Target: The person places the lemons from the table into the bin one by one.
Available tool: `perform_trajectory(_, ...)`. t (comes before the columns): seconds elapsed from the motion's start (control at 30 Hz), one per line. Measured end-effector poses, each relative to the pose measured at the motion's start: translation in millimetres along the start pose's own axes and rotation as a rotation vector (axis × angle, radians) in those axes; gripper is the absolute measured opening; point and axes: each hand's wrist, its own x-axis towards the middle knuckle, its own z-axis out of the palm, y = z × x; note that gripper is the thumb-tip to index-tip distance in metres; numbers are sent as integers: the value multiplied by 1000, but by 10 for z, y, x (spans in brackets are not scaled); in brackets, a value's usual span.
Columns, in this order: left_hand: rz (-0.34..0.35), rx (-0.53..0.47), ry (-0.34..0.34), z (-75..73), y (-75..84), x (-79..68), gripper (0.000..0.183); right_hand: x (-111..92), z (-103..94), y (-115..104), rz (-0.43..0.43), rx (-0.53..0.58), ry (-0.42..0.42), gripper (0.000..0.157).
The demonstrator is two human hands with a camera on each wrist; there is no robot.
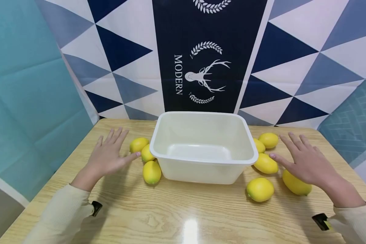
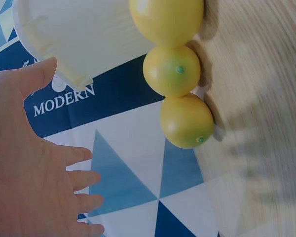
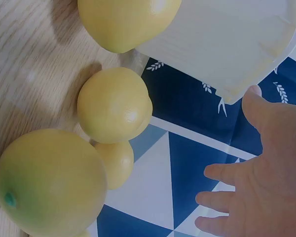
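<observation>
My left hand hovers over the left of the table with fingers spread, holding nothing. Beside its thumb, several lemons cluster against the bin's left side; the nearest lemon shows a greenish tip. A white plastic bin stands upright in the middle, nothing inside it. On the other side my right hand, fingers also spread, is held above the right-hand lemons. One lemon lies partly under that hand, another lemon sits nearer the front. In the right wrist view, a lemon looms large below the palm.
The wooden table ends at a patterned blue and white cloth hanging behind the bin. A teal panel borders the left side. Two more lemons, including one at the back, lie by the bin's right wall.
</observation>
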Motion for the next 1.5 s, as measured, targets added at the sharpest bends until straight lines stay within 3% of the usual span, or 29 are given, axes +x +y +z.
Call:
perform_trajectory(0.43,54,-6,79,-189,125,116,89,5,-83,2,-35,60,18,85)
perform_trajectory(0.97,89,-50,126,-208,283,240,75,-8,-91,3,-84,46,-5,88)
perform_trajectory(1.1,77,-112,104,-204,308,246,74,-10,-94,-33,-126,56,13,87)
perform_trajectory(1.33,41,-332,9,-174,379,245,75,-38,-72,-72,-200,57,81,74)
perform_trajectory(1.5,25,-391,-8,-158,446,264,73,-48,-57,-83,-219,74,92,69)
